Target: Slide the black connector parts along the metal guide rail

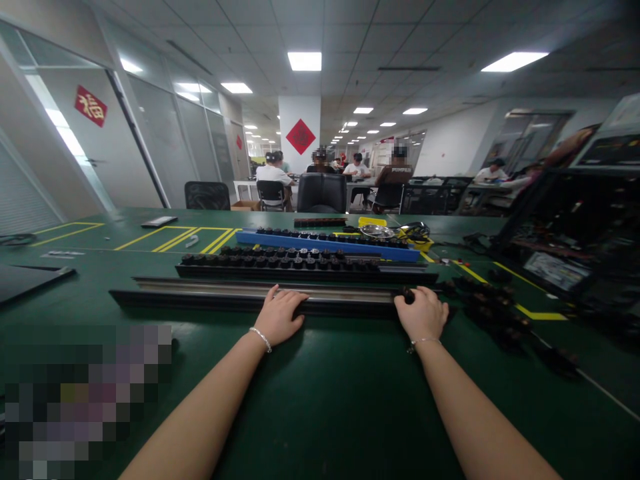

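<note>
A long black rail [200, 298] with a pale metallic groove lies crosswise on the green table in front of me. My left hand [280, 313] grips it near the middle, fingers bent over the near edge. Toward its right end, my right hand [423, 312] has its fingers closed around a small round black part [409, 296] at the groove; the fingers partly hide it. Just behind lies a second black rail [300, 273] carrying rows of small black round parts [285, 263]. Farther back, a blue rail [320, 245] holds a similar row.
Loose black parts [495, 303] lie scattered at the right. A yellow tray [373, 221] and a metal dish [377, 231] stand at the back. A dark rack [545, 220] rises on the right, and a dark flat panel [30, 280] lies left. Several people sit beyond the table.
</note>
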Demonstrator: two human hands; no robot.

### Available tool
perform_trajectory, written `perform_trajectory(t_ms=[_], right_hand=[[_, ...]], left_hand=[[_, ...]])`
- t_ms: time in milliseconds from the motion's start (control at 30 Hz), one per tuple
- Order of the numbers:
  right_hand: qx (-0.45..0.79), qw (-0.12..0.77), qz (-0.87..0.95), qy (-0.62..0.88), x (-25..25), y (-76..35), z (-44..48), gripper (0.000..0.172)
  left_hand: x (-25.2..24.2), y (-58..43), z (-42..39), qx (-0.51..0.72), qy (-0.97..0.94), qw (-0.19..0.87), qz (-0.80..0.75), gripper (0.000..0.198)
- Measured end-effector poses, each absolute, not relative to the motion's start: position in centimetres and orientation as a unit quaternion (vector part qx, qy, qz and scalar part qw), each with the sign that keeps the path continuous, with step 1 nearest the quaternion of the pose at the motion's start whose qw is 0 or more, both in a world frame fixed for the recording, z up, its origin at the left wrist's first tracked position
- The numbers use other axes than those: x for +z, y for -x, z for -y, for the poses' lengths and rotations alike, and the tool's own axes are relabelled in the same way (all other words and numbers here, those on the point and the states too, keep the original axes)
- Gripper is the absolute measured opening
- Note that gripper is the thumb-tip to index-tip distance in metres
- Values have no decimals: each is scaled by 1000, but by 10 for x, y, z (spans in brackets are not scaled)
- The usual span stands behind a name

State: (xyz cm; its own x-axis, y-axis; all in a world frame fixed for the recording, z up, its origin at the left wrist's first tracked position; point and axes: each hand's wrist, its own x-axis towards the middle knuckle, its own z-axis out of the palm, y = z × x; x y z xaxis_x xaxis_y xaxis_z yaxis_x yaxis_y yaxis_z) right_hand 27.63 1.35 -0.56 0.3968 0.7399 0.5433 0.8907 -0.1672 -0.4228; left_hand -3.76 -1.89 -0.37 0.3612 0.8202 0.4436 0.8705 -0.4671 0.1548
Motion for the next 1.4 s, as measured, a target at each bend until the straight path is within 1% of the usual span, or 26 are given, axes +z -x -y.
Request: perform_trajectory(t_ms=[667, 1400], right_hand=[[-112, 354, 510, 776, -6, -285, -16, 35], [-131, 385, 484, 775, -11, -301, -19, 34]], left_hand=[[-4, 37, 19, -238, 823, 61, 512, 40], [-4, 37, 18, -239, 822, 55, 514, 40]])
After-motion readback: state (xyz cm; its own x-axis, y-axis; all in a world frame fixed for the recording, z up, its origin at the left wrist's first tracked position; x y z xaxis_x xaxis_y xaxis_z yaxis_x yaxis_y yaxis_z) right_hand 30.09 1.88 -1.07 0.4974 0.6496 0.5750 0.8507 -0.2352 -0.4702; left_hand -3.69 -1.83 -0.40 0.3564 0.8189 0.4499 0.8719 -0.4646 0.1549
